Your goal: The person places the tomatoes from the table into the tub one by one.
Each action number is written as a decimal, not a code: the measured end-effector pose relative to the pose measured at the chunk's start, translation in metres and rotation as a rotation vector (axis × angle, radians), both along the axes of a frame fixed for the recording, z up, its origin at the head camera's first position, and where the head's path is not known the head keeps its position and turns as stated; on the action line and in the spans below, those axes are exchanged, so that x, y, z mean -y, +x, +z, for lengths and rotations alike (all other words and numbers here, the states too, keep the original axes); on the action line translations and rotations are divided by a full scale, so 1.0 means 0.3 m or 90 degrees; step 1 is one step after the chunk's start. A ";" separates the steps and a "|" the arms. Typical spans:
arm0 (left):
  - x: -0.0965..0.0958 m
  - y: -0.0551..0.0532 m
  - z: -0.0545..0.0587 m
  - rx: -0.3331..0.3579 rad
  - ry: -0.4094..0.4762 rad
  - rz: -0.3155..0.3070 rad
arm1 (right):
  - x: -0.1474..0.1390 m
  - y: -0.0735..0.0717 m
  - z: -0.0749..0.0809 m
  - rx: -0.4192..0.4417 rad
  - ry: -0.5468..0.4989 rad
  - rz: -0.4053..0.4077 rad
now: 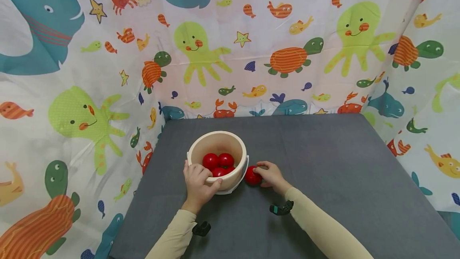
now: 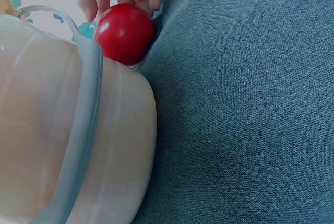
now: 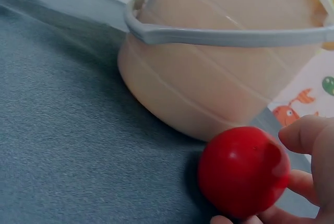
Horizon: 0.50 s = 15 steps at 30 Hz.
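Observation:
A cream bucket [image 1: 235, 179] stands on the grey table, its pale handle [image 3: 219, 37] hanging down on the side toward my right hand. Inside it lie several red tomatoes [image 1: 210, 161]. My left hand [image 1: 199, 183] grips the near left rim, with the fingertips over the edge and the thumb along the outside. Just right of the bucket, one more tomato [image 3: 242, 174] rests on the table. The fingers of my right hand [image 1: 272, 176] curl around its far and lower side, and the thumb is close at its surface in the right wrist view.
The grey table [image 1: 316, 159] stretches away to the right and toward the back. A white curtain [image 1: 230, 15] printed with sea animals hangs behind the table and along both sides. Each wrist wears a dark strap [image 1: 282, 208] with a small device.

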<state>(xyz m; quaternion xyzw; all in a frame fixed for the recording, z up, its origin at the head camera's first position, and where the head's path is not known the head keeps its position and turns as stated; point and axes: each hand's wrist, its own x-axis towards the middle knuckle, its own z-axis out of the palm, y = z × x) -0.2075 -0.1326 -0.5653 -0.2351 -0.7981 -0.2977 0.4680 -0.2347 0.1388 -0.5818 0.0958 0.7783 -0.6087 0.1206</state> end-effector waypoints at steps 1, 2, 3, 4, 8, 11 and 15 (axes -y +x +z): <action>0.001 0.000 -0.001 0.004 0.001 -0.001 | 0.005 0.000 -0.001 -0.004 0.009 0.002; 0.002 -0.001 -0.002 0.007 0.002 -0.003 | 0.009 0.001 -0.001 -0.008 0.017 0.002; 0.003 -0.001 -0.003 0.008 0.003 -0.003 | 0.012 0.001 -0.001 -0.009 0.023 0.000; 0.003 -0.001 -0.004 0.009 0.004 -0.004 | 0.016 0.001 0.000 -0.010 0.027 -0.003; 0.002 -0.002 -0.003 -0.001 0.002 -0.002 | 0.026 -0.001 0.004 -0.007 0.041 -0.010; 0.001 -0.001 0.000 -0.006 -0.001 -0.002 | 0.031 -0.002 0.004 -0.007 0.044 -0.011; 0.001 0.002 0.003 0.000 0.001 -0.005 | 0.034 -0.001 0.003 -0.013 0.041 -0.009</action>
